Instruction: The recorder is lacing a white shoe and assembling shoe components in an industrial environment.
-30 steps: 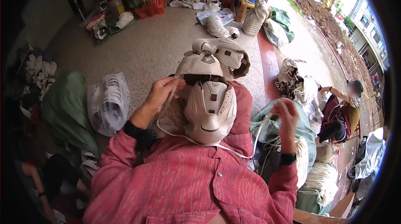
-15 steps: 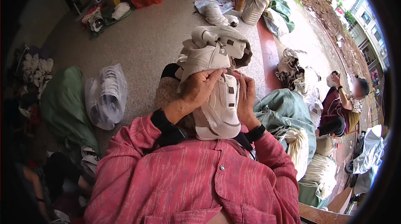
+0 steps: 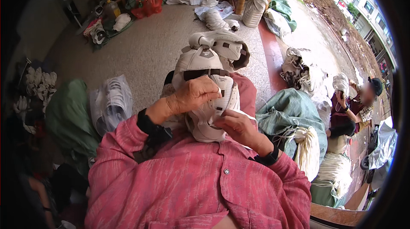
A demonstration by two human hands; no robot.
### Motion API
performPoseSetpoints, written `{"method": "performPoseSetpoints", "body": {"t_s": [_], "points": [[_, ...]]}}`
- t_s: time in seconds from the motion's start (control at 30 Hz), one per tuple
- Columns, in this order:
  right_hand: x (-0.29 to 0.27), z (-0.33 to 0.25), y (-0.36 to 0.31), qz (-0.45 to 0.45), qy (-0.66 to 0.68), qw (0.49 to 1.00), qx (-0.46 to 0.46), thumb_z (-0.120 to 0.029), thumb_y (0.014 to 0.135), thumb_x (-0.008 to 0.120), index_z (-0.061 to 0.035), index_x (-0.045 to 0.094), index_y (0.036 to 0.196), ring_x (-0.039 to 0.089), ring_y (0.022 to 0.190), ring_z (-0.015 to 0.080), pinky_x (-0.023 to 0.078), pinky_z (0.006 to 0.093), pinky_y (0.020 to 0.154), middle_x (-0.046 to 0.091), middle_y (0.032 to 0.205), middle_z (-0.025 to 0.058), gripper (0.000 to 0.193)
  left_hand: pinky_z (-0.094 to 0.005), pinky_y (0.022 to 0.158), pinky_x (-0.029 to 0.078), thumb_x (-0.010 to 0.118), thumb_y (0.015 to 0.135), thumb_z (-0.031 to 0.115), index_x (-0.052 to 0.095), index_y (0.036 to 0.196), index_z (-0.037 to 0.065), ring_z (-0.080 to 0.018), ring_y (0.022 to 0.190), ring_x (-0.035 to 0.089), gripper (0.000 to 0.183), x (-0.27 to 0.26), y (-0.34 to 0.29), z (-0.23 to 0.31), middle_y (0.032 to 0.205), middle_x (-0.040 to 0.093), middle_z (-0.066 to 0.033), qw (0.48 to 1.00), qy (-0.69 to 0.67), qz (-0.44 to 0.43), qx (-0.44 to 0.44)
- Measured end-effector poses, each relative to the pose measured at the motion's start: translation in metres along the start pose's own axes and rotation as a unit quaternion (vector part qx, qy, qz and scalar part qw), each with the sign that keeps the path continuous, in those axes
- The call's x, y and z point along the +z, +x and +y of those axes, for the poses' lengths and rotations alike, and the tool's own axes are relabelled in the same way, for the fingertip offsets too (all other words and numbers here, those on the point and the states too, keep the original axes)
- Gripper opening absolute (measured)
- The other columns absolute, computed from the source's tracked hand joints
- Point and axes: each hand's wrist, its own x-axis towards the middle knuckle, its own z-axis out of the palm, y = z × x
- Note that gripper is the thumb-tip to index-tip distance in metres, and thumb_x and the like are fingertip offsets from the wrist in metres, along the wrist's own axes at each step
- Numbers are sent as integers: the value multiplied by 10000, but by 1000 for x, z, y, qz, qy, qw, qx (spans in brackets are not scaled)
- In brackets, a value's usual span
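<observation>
A beige shoe upper (image 3: 205, 124) with perforated panels and dark tabs lies on my lap, its rounded end toward me. My left hand (image 3: 194, 93) is closed above its eyelet area, a bit of white lace showing at the fingertips. Lower down, my right hand (image 3: 241, 130) pinches a white shoelace (image 3: 247, 115) that trails off to the right beside the upper. Farther out, another pale upper (image 3: 198, 60) lies against the first one. Beyond that sits a third upper (image 3: 228, 49), turned sideways with a brown lining.
A green sack (image 3: 294, 111) and hanks of white laces (image 3: 306, 152) stand at my right. A clear bag of uppers (image 3: 111, 103) sits at left beside a dark green sack (image 3: 70, 118). At far right, a seated person (image 3: 352, 105) holds a stack of white uppers (image 3: 341, 84).
My hands have moved apart and toward me, the right one most, down toward the upper's near end. A white lace now shows at the right hand. The seated person's stack is now more visible.
</observation>
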Motion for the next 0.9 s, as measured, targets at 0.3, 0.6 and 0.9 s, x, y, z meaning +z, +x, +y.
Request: {"method": "performPoseSetpoints", "body": {"t_s": [0.3, 0.6, 0.9], "points": [[-1, 12, -17, 154, 145, 968, 135, 33, 845, 648, -12, 678, 966, 619, 761, 141, 480, 249, 665, 632, 849, 62, 133, -285, 731, 470, 710, 845, 84, 694, 910, 2, -178, 791, 593, 105, -2, -8, 21, 846, 627, -70, 995, -80, -14, -64], [-9, 14, -7, 214, -29, 974, 66, 19, 820, 685, -47, 691, 977, 595, 720, 166, 486, 265, 646, 601, 883, 62, 170, -303, 671, 483, 754, 757, 44, 610, 812, -2, -188, 744, 602, 161, 13, -4, 21, 801, 587, -63, 997, -30, -4, -70], [-7, 17, -6, 206, -73, 975, 41, 10, 817, 690, -39, 676, 963, 597, 711, 191, 490, 285, 619, 587, 874, 81, 155, -304, 652, 449, 759, 761, 51, 632, 792, 7, -184, 707, 557, 138, 15, -7, 19, 774, 551, -61, 997, -28, 4, -68]]}}
